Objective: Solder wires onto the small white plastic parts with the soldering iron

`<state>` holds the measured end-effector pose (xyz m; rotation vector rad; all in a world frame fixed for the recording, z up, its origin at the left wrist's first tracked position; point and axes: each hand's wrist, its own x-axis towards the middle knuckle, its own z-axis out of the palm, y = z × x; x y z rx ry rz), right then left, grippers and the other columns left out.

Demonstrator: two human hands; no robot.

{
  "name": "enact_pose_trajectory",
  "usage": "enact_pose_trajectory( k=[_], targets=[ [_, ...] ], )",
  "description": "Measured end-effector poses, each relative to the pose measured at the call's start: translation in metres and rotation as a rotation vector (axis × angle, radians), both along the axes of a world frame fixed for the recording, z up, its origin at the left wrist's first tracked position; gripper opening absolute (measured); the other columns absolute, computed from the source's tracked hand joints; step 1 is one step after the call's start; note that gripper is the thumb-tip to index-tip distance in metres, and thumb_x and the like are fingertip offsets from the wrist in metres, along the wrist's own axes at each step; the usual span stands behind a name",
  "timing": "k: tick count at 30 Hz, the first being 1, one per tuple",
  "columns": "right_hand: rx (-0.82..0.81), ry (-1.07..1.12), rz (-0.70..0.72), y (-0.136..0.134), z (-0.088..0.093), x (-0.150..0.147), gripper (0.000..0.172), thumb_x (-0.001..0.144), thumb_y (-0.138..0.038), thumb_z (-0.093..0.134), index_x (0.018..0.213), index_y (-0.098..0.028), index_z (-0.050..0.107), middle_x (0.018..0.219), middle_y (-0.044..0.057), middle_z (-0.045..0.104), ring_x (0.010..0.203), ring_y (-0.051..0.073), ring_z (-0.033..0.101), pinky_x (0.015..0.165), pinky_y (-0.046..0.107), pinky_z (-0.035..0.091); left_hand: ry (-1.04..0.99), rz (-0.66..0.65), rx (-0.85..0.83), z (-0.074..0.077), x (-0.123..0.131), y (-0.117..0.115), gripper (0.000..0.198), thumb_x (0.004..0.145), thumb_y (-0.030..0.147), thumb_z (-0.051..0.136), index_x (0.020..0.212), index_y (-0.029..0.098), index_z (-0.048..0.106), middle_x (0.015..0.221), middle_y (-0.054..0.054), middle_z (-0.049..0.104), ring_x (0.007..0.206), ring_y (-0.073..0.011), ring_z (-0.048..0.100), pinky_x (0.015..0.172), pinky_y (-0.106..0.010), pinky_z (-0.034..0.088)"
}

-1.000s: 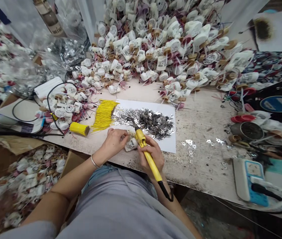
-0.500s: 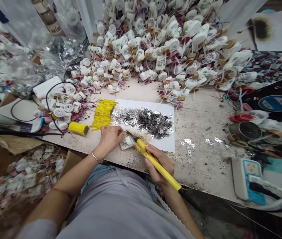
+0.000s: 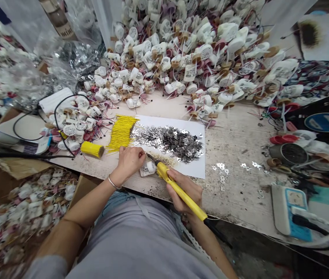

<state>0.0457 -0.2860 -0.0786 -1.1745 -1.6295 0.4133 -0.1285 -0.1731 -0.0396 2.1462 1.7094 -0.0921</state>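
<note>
Compared with a second ago, the soldering iron [image 3: 178,193] has swung down from its steeper angle, and its thin tip now points at a white plastic part [image 3: 148,169] lying on the bench [image 3: 234,155], at the edge of a paper sheet [image 3: 195,169]. The right hand [image 3: 185,192] holds the iron in a firm, closed grip, with the yellow handle lying across the fingers and the cord trailing off past the bench edge. The left hand [image 3: 129,161] sits just behind the part with its fingers curled narrow, their tips close to the iron's tip; I cannot tell whether they pinch the part itself or a fine wire at it. Dark, gritty residue marks the sheet near the part. A fan of yellow wires [image 3: 120,133] lies just left of the hands, and a pile of small metal tabs [image 3: 167,143] lies on the sheet beyond them. A heap of white parts [image 3: 181,50] with coloured leads fills the far side of the bench.
</note>
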Motion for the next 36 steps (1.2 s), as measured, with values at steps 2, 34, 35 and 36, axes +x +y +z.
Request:
enact_pose_trajectory(
  k=[2, 34, 35, 36],
  targets=[
    [-0.011, -0.012, 0.02, -0.001, 0.0, 0.001, 0.049, 0.079, -0.011, 0.057, 0.127, -0.022, 0.053, 0.121, 0.008, 0.065, 0.105, 0.025, 0.066, 0.085, 0.04, 0.061, 0.0, -0.001, -0.01, 0.0, 0.0, 0.0, 0.021, 0.083, 0.025, 0.05, 0.078, 0.021, 0.07, 0.081, -0.005, 0.073, 0.082, -0.0228, 0.064, 0.08, -0.037, 0.032],
    [0.074, -0.051, -0.213, 0.019, -0.008, -0.02, 0.019, 0.074, -0.008, 0.067, 0.084, -0.022, 0.058, 0.119, 0.007, 0.05, 0.103, 0.02, 0.06, 0.076, 0.031, 0.061, -0.051, -0.094, 0.117, -0.001, -0.007, 0.013, 0.027, 0.091, 0.026, 0.045, 0.087, 0.018, 0.07, 0.091, -0.009, 0.07, 0.086, -0.0228, 0.06, 0.076, -0.034, 0.037],
    [0.07, -0.056, -0.243, 0.018, -0.008, -0.018, 0.019, 0.073, -0.009, 0.068, 0.083, -0.021, 0.058, 0.118, 0.006, 0.051, 0.103, 0.02, 0.061, 0.077, 0.031, 0.061, -0.003, -0.054, 0.192, -0.003, -0.01, 0.018, 0.025, 0.091, 0.025, 0.045, 0.092, 0.018, 0.069, 0.096, -0.01, 0.069, 0.092, -0.0251, 0.058, 0.079, -0.036, 0.037],
    [0.065, -0.056, -0.276, 0.017, -0.008, -0.016, 0.018, 0.073, -0.009, 0.068, 0.081, -0.021, 0.057, 0.117, 0.006, 0.052, 0.102, 0.019, 0.061, 0.077, 0.031, 0.061, 0.041, -0.026, 0.242, -0.005, -0.012, 0.024, 0.024, 0.091, 0.023, 0.045, 0.095, 0.018, 0.068, 0.099, -0.011, 0.067, 0.096, -0.027, 0.057, 0.081, -0.038, 0.036]
  ],
)
